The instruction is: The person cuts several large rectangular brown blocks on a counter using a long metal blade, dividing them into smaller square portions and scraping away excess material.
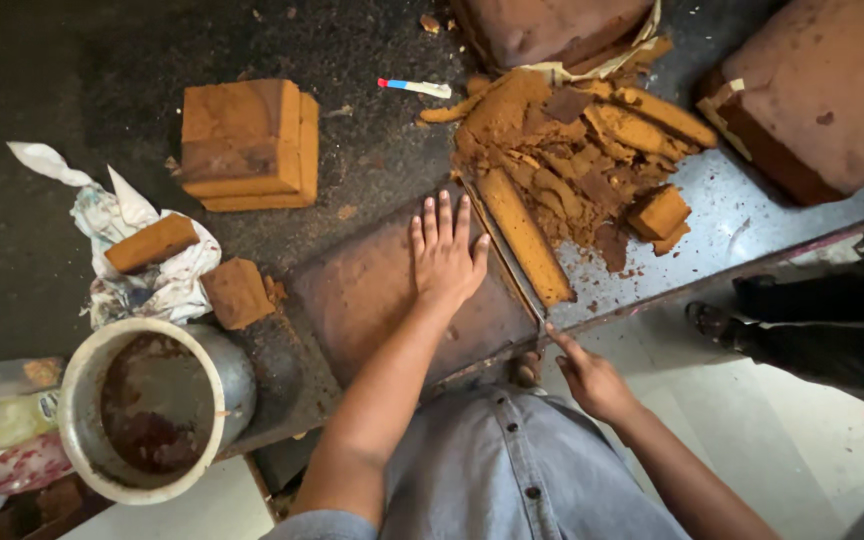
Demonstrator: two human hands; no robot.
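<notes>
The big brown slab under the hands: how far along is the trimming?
Looks done: a long strip lies cut off beside the slab, next to a heap of trimmings. In hand: the left hand presses flat on the slab while the right hand draws a blade along its edge. Left: two untrimmed blocks wait at the far side.

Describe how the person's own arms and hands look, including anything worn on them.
Both forearms are bare down to the left hand and the right hand. No gloves, rings, watch or bracelets show. A rolled-up sleeve of grey-blue cloth ends near the left elbow, matching the buttoned shirt. Fingernails look short and unpainted.
</notes>
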